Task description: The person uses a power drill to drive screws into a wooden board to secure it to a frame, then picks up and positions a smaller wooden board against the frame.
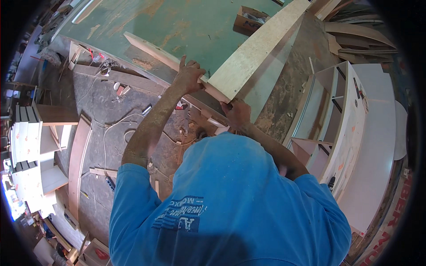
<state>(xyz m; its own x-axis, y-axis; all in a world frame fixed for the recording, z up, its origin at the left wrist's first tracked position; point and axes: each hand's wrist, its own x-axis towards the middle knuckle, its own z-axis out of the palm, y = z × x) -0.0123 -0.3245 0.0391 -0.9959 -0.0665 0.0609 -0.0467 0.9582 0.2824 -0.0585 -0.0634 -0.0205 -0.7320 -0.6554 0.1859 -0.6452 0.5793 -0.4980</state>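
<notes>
A blue shirt (pixel 248 190) fills the foreground as a worker holds the near end of a long pale board (pixel 262 48), reaching out over a green table (pixel 191 26). The left hand (pixel 191 78) pinches its left corner, the right hand (pixel 238 114) its right, fingertips partly hidden. The board looks stiff, moderately light and probably unwieldy lengthwise, best gripped by its long edges.

Wood wkshop: sawdust (pixel 144 64) nr close edge of green table (pixel 191 48). Cabinet carcass (pixel 350 128) & piled timber strips (pixel 361 33) past table's R edge
</notes>
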